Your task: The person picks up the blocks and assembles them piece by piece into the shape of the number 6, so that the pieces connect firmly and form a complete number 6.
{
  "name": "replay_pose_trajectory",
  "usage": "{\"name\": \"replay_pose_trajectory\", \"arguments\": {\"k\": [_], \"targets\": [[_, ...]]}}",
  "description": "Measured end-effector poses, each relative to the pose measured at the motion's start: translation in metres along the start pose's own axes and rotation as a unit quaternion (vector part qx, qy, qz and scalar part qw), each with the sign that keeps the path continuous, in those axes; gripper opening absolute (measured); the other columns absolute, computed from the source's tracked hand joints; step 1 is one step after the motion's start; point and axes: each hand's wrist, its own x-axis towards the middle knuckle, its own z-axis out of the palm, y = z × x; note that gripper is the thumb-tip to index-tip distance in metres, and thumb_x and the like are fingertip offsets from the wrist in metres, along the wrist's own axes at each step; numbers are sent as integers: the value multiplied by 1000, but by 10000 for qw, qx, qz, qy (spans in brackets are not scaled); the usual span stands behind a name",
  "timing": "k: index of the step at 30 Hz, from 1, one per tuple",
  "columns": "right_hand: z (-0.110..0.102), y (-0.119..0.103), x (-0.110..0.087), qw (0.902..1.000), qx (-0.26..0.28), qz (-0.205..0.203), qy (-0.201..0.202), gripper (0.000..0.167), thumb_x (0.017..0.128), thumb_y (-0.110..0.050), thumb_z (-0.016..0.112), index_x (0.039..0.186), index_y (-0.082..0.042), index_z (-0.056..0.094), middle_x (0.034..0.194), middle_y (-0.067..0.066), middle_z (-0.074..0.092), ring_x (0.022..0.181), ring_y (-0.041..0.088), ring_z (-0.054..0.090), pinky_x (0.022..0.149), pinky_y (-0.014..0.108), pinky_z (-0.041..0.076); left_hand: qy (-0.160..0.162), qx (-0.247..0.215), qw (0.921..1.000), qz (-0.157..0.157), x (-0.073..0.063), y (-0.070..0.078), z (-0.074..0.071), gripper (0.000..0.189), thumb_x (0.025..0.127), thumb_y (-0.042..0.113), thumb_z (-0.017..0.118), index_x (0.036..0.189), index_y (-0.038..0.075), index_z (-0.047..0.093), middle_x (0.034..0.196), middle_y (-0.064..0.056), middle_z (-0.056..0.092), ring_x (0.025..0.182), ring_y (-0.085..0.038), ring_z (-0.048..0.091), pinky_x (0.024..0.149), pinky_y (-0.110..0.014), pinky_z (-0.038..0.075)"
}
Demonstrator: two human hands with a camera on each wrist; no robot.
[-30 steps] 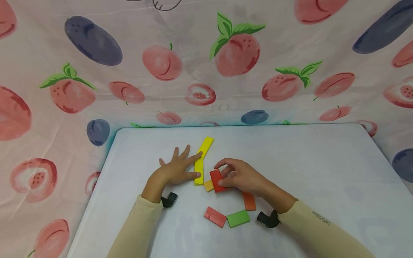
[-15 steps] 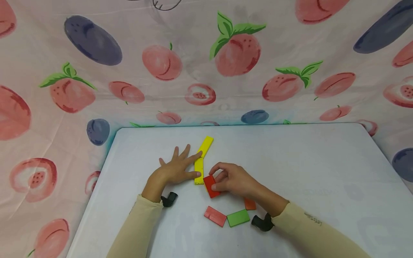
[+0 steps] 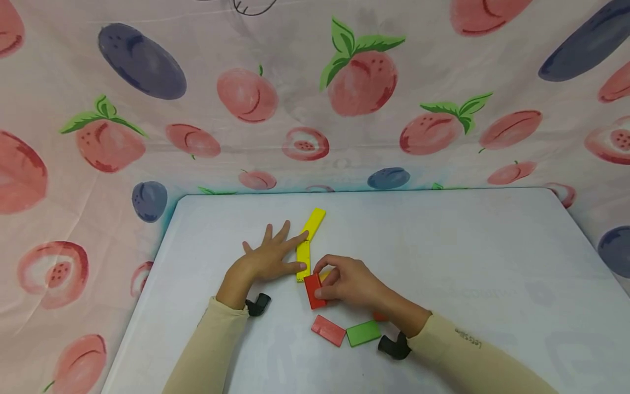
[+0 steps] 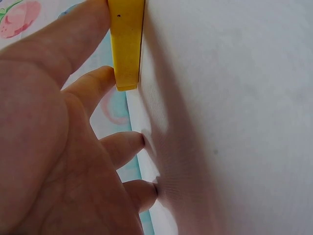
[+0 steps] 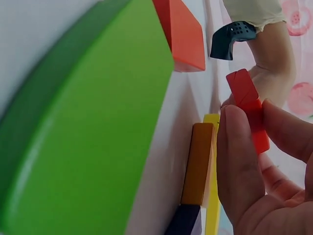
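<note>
My right hand (image 3: 351, 282) pinches a red block (image 3: 312, 291) between thumb and fingers, near the lower end of two yellow blocks. In the right wrist view the red block (image 5: 248, 110) is held off the white surface. My left hand (image 3: 266, 260) is spread, with thumb and index fingertip touching the near yellow block (image 3: 302, 253) and the joint with the far yellow block (image 3: 315, 221). An orange-yellow block (image 3: 325, 276) shows partly behind the right fingers. In the left wrist view, fingertips rest against a yellow block (image 4: 127, 46) and the table.
Nearer the person lie a light red block (image 3: 328, 330) and a green block (image 3: 363, 333), ends close together. An orange block (image 3: 380, 316) is mostly hidden under the right wrist. A dark block (image 5: 185, 220) shows in the right wrist view. The white table (image 3: 467, 246) meets fruit-patterned cloth (image 3: 305, 98).
My right hand has carried the red block left and toward the person, past the orange-yellow block. The orange block has become more covered by the wrist. My left hand has stayed still.
</note>
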Motion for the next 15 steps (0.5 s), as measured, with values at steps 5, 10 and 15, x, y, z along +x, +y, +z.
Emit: {"name": "replay_pose_trajectory", "arguments": {"k": [5, 10, 15], "targets": [[3, 1, -1, 9998, 162, 6, -108, 37, 87, -21, 82, 118, -18, 62, 84, -3, 76, 69, 17, 74, 74, 30, 58, 31, 10, 10000, 56, 0, 0, 0, 78, 90, 62, 66, 158, 50, 29, 174, -4, 2, 157, -46, -11, 102, -90, -5], [7, 0, -2, 9996, 202, -102, -176, 36, 87, -20, 82, 117, -16, 62, 81, -3, 76, 68, 17, 75, 74, 29, 56, 28, -2, 10000, 66, -1, 1, 0, 78, 90, 61, 67, 158, 49, 30, 174, -5, 3, 157, -46, -11, 103, -90, -5], [11, -3, -2, 9998, 84, -104, -166, 37, 86, -20, 84, 115, -15, 62, 78, -4, 76, 67, 16, 74, 72, 29, 56, 20, -24, 10000, 63, -2, 2, -1, 79, 89, 60, 68, 157, 49, 30, 174, -5, 3, 157, -46, -11, 103, -90, -5]]}}
